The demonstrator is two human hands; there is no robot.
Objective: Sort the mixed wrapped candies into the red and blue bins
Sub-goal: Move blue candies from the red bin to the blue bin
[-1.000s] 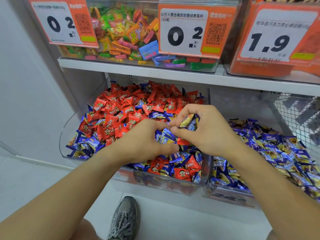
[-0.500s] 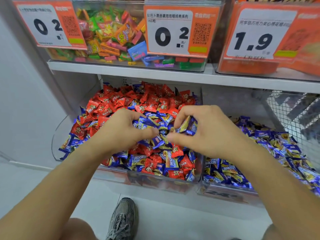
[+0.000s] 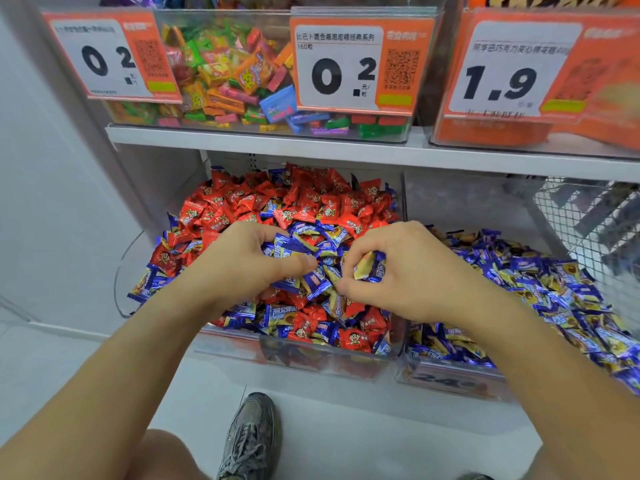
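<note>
A clear bin point(image 3: 311, 362) on the lower shelf holds red wrapped candies point(image 3: 311, 199) mixed with blue-and-gold wrapped candies point(image 3: 277, 315). To its right, a second clear bin point(image 3: 446, 381) holds only blue-and-gold candies point(image 3: 554, 289). Both my hands are in the middle of the mixed bin. My left hand point(image 3: 242, 265) is curled around several blue candies, thumb pressed on them. My right hand point(image 3: 408, 271) is closed on a bunch of blue candies point(image 3: 372, 268), with finger and thumb pinching into the pile.
An upper shelf point(image 3: 346, 152) carries a clear bin of multicoloured candies point(image 3: 235, 77) and orange price tags point(image 3: 353, 64). A wire basket point(image 3: 588, 220) stands at the far right. A white wall point(image 3: 52, 202) is at the left. My shoe point(image 3: 249, 434) rests on the pale floor below.
Both hands have shifted slightly back and to the left in the mixed bin while gathering blue candies. The left hand now holds more of them; the right keeps its bunch.
</note>
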